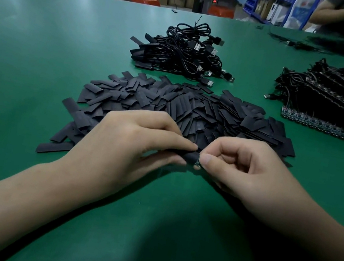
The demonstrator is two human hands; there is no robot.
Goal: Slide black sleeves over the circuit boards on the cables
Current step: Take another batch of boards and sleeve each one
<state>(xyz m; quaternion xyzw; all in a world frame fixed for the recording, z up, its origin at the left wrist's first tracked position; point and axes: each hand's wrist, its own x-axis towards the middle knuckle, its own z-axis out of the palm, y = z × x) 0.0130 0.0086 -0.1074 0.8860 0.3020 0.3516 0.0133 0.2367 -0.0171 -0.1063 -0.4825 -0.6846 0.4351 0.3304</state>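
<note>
- Two hands meet; left hand (132, 144) pinches a black sleeve (191, 156).
- At its mouth, right hand (248, 173) pinches the circuit board (197, 163).
- Just beyond the grip, loose sleeves (182, 106) lie heaped.

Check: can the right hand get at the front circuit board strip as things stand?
Likely yes once freed: bare mat separates right hand from front circuit board strip, though it pinches a board end at the black sleeve.

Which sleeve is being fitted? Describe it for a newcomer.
On the green table, before the heap of loose black sleeves, two hands meet. The sleeve is pinched in the left hand, facing the right hand; it alone is held, a board end showing at its tip.
</note>
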